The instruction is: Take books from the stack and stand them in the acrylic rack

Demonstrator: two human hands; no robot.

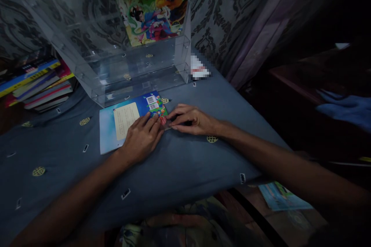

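A thin blue book lies flat on the cloth-covered table, a cream text panel and two printed codes on its upward face. My left hand rests palm down across its lower right part, fingers stretched out and pressing on it. At the right-hand corner of the book, my right hand pinches the edge between thumb and fingertips. The fingers partly hide that corner.
Behind the book stands a clear acrylic rack holding a colourful picture book. To its left is a stack of books. A pixelated white item lies right of the rack. Another blue booklet is below the table's edge.
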